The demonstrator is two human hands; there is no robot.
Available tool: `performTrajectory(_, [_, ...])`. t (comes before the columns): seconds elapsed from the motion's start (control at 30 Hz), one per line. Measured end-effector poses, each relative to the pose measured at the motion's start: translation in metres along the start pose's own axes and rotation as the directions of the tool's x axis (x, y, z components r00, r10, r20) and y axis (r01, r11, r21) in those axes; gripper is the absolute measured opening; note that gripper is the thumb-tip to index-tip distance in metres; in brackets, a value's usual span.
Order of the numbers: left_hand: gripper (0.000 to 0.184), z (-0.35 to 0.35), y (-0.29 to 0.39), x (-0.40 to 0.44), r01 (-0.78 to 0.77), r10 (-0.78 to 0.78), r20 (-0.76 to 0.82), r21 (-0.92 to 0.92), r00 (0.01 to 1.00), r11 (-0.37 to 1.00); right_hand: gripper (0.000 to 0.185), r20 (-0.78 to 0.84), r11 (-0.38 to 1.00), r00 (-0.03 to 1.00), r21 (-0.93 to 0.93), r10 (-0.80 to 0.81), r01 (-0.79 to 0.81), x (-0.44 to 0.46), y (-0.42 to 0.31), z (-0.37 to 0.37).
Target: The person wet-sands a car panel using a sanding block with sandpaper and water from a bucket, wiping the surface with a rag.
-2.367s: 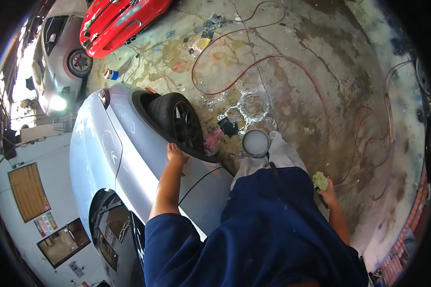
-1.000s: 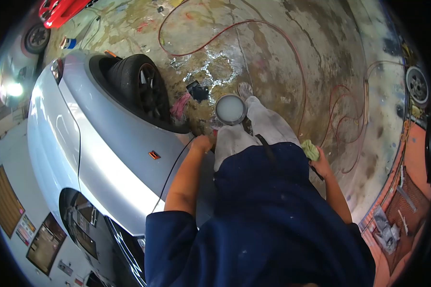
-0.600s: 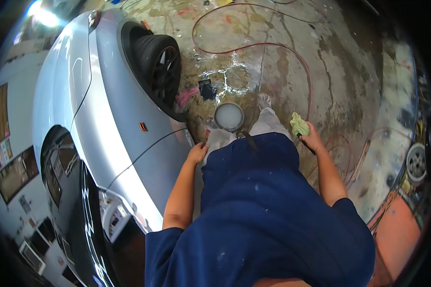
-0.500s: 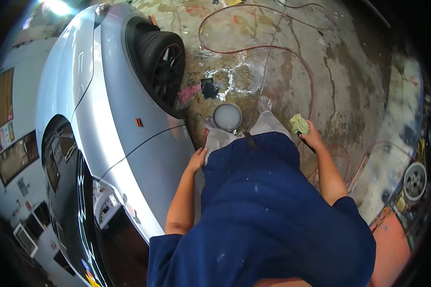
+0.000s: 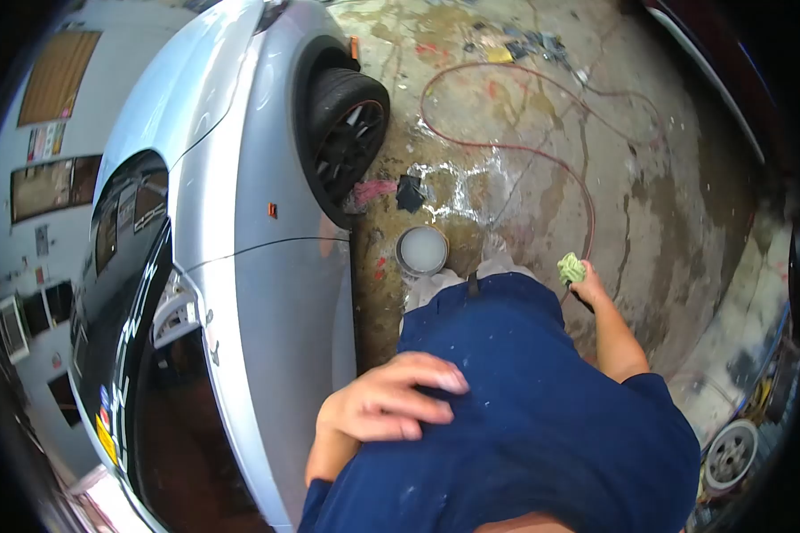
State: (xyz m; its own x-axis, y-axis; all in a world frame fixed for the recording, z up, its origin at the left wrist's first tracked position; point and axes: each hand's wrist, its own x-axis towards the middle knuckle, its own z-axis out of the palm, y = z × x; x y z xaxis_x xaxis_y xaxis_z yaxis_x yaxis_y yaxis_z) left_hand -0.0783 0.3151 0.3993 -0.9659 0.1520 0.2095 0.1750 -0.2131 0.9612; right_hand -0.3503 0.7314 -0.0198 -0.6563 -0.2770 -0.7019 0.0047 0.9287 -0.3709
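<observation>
Cloth (image 5: 571,267) — likely light, soft, limp; best gripped at bunched base | right hand (image 5: 588,286) — fingers clamped on it | left hand (image 5: 389,400): fingers apart

Cars: one silver car (image 5: 267,302), left. Wheels: two, one black wheel (image 5: 351,133) on the car, one pale wheel (image 5: 731,455) at right. Buckets: one bucket (image 5: 422,250). Cloths: two, one pink cloth (image 5: 373,189), one green cloth (image 5: 572,268).

Stained, cracked concrete floor (image 5: 676,182), wet in patches. Round bucket of cloudy liquid (image 5: 422,250) upright on it; dark square piece (image 5: 410,193) beside pink cloth (image 5: 373,190); red hose (image 5: 589,206) looped; scattered scraps (image 5: 544,46), one yellow.
</observation>
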Motion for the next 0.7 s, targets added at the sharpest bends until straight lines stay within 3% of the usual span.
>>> performTrajectory(0.03, [0.028,0.008,0.016,0.027,-0.083,0.097,0.112,-0.123,0.989,0.989,0.085,0.032,1.0,0.999,-0.018,0.017,-0.016,0.003,-0.012,-0.009])
performTrajectory(0.13, [0.018,0.022,0.059,0.074,-0.22,0.188,0.38,0.043,0.906,0.975,0.089,0.037,0.996,0.996,-0.018,-0.083,0.083,0.008,-0.034,-0.019])
performTrajectory(0.17, [0.018,0.031,0.07,0.076,-0.272,0.194,0.413,0.138,0.89,0.952,0.091,0.041,0.981,0.984,-0.09,-0.171,0.174,0.021,-0.059,-0.03])
performTrajectory(0.27, [0.014,0.054,0.072,0.072,-0.32,0.248,0.337,0.177,0.908,0.931,0.09,0.042,0.97,0.971,-0.044,-0.236,0.238,0.023,-0.088,-0.041])
performTrajectory(0.37, [0.012,0.053,0.068,0.067,-0.382,0.265,0.403,0.243,0.876,0.892,0.09,0.015,0.953,0.955,-0.06,-0.297,0.297,0.033,-0.093,-0.038])
performTrajectory(0.47, [0.018,0.058,0.071,0.067,-0.244,0.181,0.28,0.21,0.943,0.947,0.091,0.066,0.955,0.962,-0.119,-0.264,0.271,0.031,-0.088,-0.034])
performTrajectory(0.57, [0.027,0.048,0.074,0.063,-0.198,0.226,-0.158,0.177,0.961,0.964,0.091,0.094,0.967,0.975,-0.139,-0.202,0.214,0.023,-0.075,-0.028])
performTrajectory(0.6, [0.027,0.046,0.074,0.063,-0.184,0.215,-0.225,0.151,0.95,0.971,0.092,0.101,0.969,0.977,-0.139,-0.189,0.202,0.024,-0.062,-0.025])
performTrajectory(0.67, [0.028,0.04,0.078,0.062,-0.176,0.2,-0.303,0.103,0.932,0.979,0.092,0.085,0.965,0.979,-0.171,-0.186,0.199,0.02,-0.044,-0.019])
performTrajectory(0.7, [0.028,0.04,0.081,0.063,-0.193,0.214,-0.247,0.107,0.945,0.975,0.092,0.076,0.963,0.981,-0.188,-0.18,0.191,0.018,-0.035,-0.015])
